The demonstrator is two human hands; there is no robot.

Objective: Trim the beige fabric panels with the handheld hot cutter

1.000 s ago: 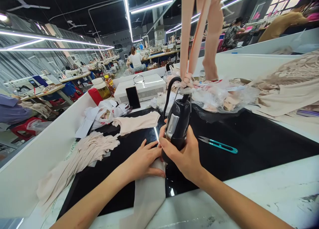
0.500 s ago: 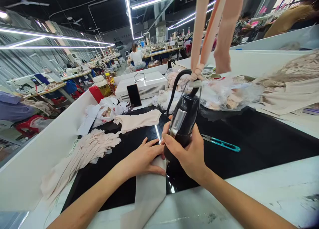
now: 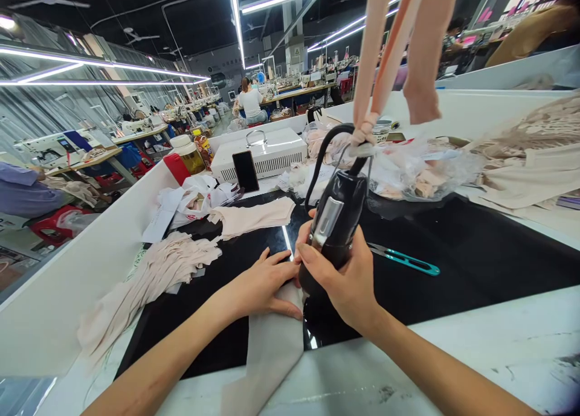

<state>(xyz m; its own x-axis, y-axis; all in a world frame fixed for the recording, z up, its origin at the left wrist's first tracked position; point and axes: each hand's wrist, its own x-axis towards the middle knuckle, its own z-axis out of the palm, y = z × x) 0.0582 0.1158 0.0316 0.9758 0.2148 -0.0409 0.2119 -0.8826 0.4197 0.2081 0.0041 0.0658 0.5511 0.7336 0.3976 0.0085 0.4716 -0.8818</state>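
My right hand is wrapped around a black corded hand-held electric tool with a silver plate on its side. The tool stands nearly upright, hung from knotted pink fabric strips; its lower end is hidden behind my fingers. Flat and with fingers spread, my left hand presses on a pale strip of fabric just left of the tool. That strip runs over the near edge of the black mat. Teal-handled thread snips lie right of my right hand.
A pile of beige fabric pieces lies at left, with a flat beige stack behind the hands. A phone leans on a white vented box. Plastic bags of scraps and more fabric sit at right. White side walls border the table.
The view has shifted slightly. Both hands and the tool keep nearly the same place over the pale fabric strip; the hanging pink strips have swung a little.
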